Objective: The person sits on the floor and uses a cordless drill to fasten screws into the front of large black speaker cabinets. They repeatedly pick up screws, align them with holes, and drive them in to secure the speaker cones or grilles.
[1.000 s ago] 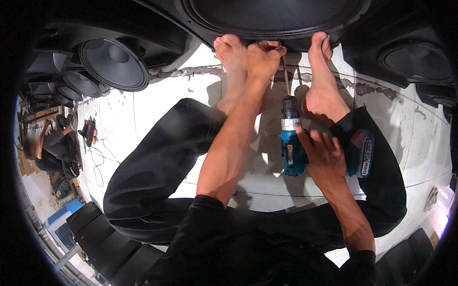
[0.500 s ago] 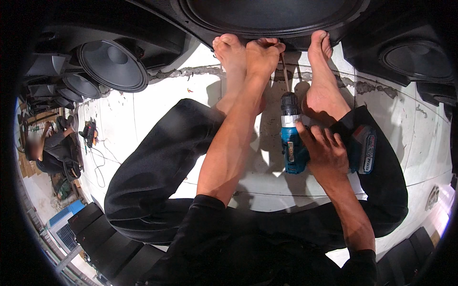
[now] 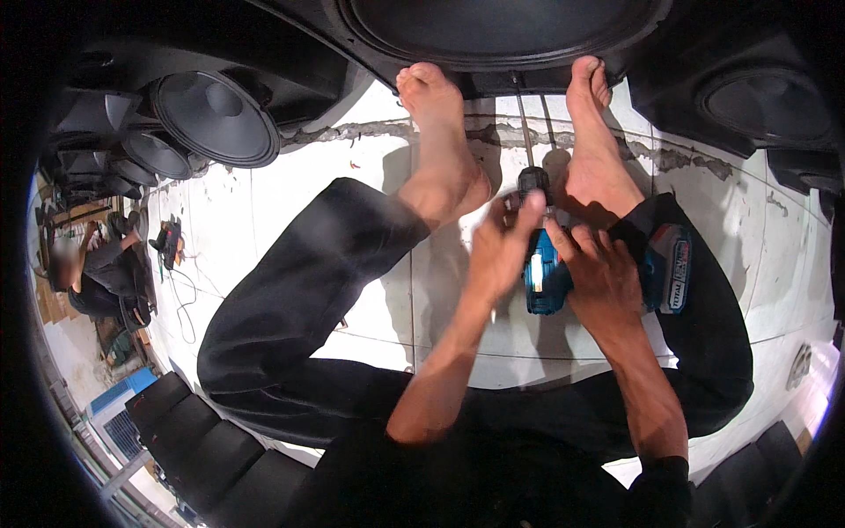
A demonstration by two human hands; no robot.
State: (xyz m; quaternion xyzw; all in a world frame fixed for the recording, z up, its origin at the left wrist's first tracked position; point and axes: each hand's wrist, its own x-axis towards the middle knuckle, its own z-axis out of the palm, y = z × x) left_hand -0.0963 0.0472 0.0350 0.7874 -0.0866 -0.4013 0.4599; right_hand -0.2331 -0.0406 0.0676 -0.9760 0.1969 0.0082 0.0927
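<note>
My right hand (image 3: 603,277) is closed around the grip of a blue and black cordless drill (image 3: 546,273), its battery lying to the right of my wrist. At the drill's collar, just behind the black chuck, is my left hand (image 3: 502,251), slightly blurred; its thumb lies over the collar and its fingers curl in from the left side. A long thin driver bit (image 3: 525,128) runs from the chuck up to the lower edge of a big black speaker cabinet (image 3: 480,84). Whether the bit's tip sits in a screw is too small to tell.
My bare feet (image 3: 440,132) are on either side of the bit, against the cabinet. More speakers (image 3: 216,119) stand at the left and right. Another person (image 3: 106,273) sits far left, near a corded tool (image 3: 167,242) on the white tiled floor. Black boxes (image 3: 207,440) line the lower left.
My left hand has come back from the bit's tip at the speaker cabinet to the drill's collar. The right hand and the drill have hardly moved.
</note>
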